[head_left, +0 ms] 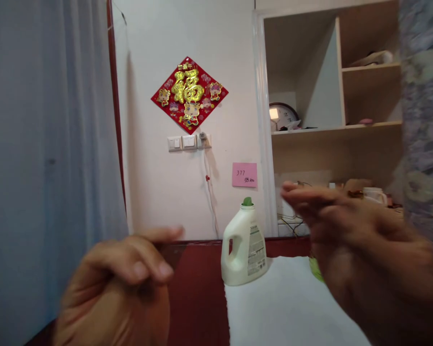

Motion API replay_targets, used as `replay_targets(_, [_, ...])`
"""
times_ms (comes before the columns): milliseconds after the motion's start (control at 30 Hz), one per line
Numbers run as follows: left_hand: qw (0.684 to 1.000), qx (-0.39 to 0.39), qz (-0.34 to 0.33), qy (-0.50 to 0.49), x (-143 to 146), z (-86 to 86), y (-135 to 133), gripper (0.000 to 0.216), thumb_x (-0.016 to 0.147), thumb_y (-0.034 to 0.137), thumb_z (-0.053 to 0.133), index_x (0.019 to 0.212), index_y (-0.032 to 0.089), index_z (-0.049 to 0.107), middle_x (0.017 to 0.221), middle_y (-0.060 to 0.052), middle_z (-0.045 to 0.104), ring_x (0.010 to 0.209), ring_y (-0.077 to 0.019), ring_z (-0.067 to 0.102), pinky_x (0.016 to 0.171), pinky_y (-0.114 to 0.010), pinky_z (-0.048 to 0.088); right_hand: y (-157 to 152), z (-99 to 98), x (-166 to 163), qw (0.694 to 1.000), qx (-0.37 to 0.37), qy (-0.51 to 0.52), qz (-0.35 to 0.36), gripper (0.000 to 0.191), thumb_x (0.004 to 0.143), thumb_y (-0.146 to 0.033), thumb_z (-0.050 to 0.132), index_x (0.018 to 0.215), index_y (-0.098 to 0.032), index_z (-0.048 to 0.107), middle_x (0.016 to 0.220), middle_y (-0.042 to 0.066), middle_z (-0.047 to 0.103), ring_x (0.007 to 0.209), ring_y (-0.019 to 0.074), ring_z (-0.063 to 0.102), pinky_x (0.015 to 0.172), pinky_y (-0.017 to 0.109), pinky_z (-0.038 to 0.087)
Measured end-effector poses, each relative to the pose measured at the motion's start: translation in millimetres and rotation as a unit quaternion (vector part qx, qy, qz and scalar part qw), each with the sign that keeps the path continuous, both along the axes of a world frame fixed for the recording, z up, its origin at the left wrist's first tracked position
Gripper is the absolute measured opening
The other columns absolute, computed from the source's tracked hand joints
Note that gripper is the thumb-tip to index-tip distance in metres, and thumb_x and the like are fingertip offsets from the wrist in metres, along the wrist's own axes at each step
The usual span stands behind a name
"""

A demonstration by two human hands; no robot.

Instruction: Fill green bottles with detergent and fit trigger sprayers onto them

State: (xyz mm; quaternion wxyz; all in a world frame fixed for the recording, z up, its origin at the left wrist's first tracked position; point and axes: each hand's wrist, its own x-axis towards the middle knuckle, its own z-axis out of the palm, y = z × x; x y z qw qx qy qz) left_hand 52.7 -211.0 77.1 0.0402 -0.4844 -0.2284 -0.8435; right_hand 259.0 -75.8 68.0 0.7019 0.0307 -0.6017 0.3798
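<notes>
A pale detergent bottle (242, 254) with a built-in handle stands upright on the near-left edge of a white sheet (274, 307). Its neck has no cap on, and a green piece (247, 202) sticks up from the mouth. To the left of the bottle my left hand (119, 288) is raised, index finger stretched out and the others loosely bent, holding nothing. My right hand (361, 235), blurred, hovers at the right with fingers extended and nothing seen in them. Behind it a light-green object (315, 269) rests at the sheet's edge, mostly hidden.
The dark red tabletop (198, 288) reaches back to a white wall. A grey-blue curtain (57, 144) hangs on the left, a floral curtain (424, 120) on the right. Shelves (310, 130) hold a clock (285, 113). A cord (209, 202) runs down from the wall socket.
</notes>
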Motion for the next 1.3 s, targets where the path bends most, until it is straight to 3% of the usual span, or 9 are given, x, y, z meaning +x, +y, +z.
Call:
replay_targets(100, [0.996,-0.051,-0.077,0.014,1,-4.5,14,0.027,0.077,0.01,0.068,0.055,0.024,0.063,0.045,0.003,0.05,0.047,-0.0125,0.049,0.045,-0.022,0.048,-4,5.7,-34,0.995,-0.089,-0.018,0.029,0.031,0.084,-0.018,0.072,0.058,-0.027,0.058,0.103,0.004,0.082,0.103,0.0251,0.073,0.088,0.044,0.059])
replay_targets(233, [0.984,-0.148,-0.098,-0.016,2,-18.4,33,0.024,0.075,0.008,0.063,0.077,0.027,0.077,0.045,0.006,0.044,0.046,-0.0077,0.039,0.048,-0.017,0.037,-3,-10.3,-56,0.984,-0.117,-0.041,0.132,0.029,0.078,-0.01,0.064,0.064,-0.026,0.045,0.072,-0.002,0.076,0.066,0.0152,0.067,0.061,0.028,0.054])
replay_targets(300, [0.978,-0.188,-0.086,-0.015,1,-24.5,39,0.048,0.078,0.01,0.06,0.115,0.036,0.076,0.047,0.008,0.043,0.048,-0.0077,0.036,0.052,-0.017,0.036,-2,-16.8,-60,0.98,-0.111,-0.055,0.155,0.021,0.076,-0.008,0.056,0.082,-0.028,0.056,0.057,-0.008,0.062,0.052,0.0119,0.051,0.05,0.023,0.043])
replay_targets(333, [0.976,-0.203,-0.075,-0.003,-1,-26.6,41,0.062,0.08,0.01,0.058,0.133,0.042,0.066,0.048,0.009,0.043,0.048,-0.0081,0.035,0.053,-0.017,0.036,-2,-18.8,-62,0.981,-0.102,-0.069,0.15,0.032,0.076,-0.008,0.053,0.099,-0.029,0.061,0.056,-0.01,0.055,0.05,0.0118,0.044,0.049,0.023,0.038])
replay_targets(433, [0.969,-0.237,-0.023,0.058,-6,-27.9,47,0.087,0.085,0.012,0.052,0.159,0.05,0.027,0.051,0.01,0.044,0.048,-0.0104,0.035,0.052,-0.02,0.034,5,-20.4,-67,0.985,-0.054,-0.126,0.106,0.073,0.084,-0.008,0.048,0.15,-0.037,0.04,0.061,-0.01,0.045,0.054,0.0142,0.038,0.053,0.027,0.036])
replay_targets(533, [0.959,-0.265,0.016,0.101,-18,-22.8,60,0.094,0.086,0.012,0.049,0.163,0.047,0.007,0.054,0.01,0.044,0.048,-0.0123,0.036,0.052,-0.023,0.035,22,-15.8,-79,0.981,-0.002,-0.182,0.071,0.089,0.086,-0.008,0.044,0.163,-0.042,0.015,0.064,-0.009,0.041,0.057,0.0165,0.036,0.06,0.031,0.036])
replay_targets(700, [0.931,-0.335,0.033,0.14,-57,-16.5,104,0.097,0.087,0.012,0.045,0.162,0.041,-0.01,0.057,0.011,0.044,0.052,-0.0128,0.035,0.055,-0.023,0.034,68,-6.4,-113,0.971,0.006,-0.238,0.009,0.095,0.079,-0.009,0.044,0.166,-0.034,0.016,0.066,-0.008,0.038,0.059,0.018,0.035,0.063,0.032,0.035])
replay_targets(867, [0.909,-0.397,0.018,0.129,-89,-24.7,141,0.101,0.084,0.014,0.046,0.163,0.029,-0.015,0.053,0.012,0.046,0.05,-0.0125,0.033,0.055,-0.023,0.031,106,-12.2,-142,0.959,-0.039,-0.278,0.022,0.101,0.074,-0.008,0.043,0.168,-0.023,0.008,0.057,-0.011,0.035,0.051,0.0156,0.033,0.055,0.028,0.033])
replay_targets(1300, [0.899,-0.421,0.001,0.122,-93,-28.5,144,0.102,0.083,0.016,0.048,0.163,0.03,-0.014,0.052,0.013,0.046,0.048,-0.0118,0.032,0.052,-0.024,0.025,116,-24.4,-148,0.952,-0.068,-0.293,0.049,0.105,0.073,-0.008,0.044,0.168,-0.023,0.002,0.057,-0.012,0.038,0.051,0.0141,0.036,0.054,0.025,0.035])
